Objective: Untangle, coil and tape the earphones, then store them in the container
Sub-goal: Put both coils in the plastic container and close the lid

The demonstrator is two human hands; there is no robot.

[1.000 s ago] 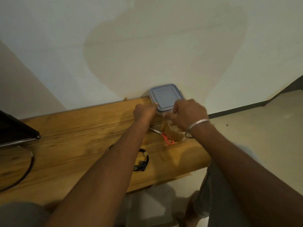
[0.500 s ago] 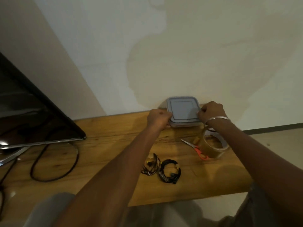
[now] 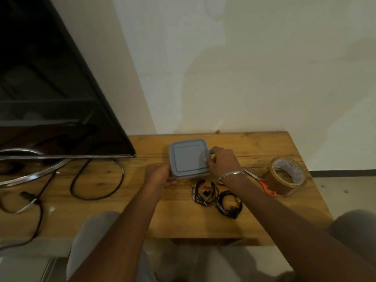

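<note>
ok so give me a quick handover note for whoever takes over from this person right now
Left hand grips the near-left corner of the container; right hand grips the right edge of its grey lid, which is on.
Two coiled black earphone sets lie on the table in front of it; tape roll and scissors to their right.
Done: coiling; taping too small to tell.
Left: open lid, put both coils in, close.

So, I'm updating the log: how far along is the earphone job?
Done: two earphone coils lie on the table; taping is unclear. In hand: the left hand holds the container, the right hand grips its lid, not yet off. Left: open it and store both coils.
</note>
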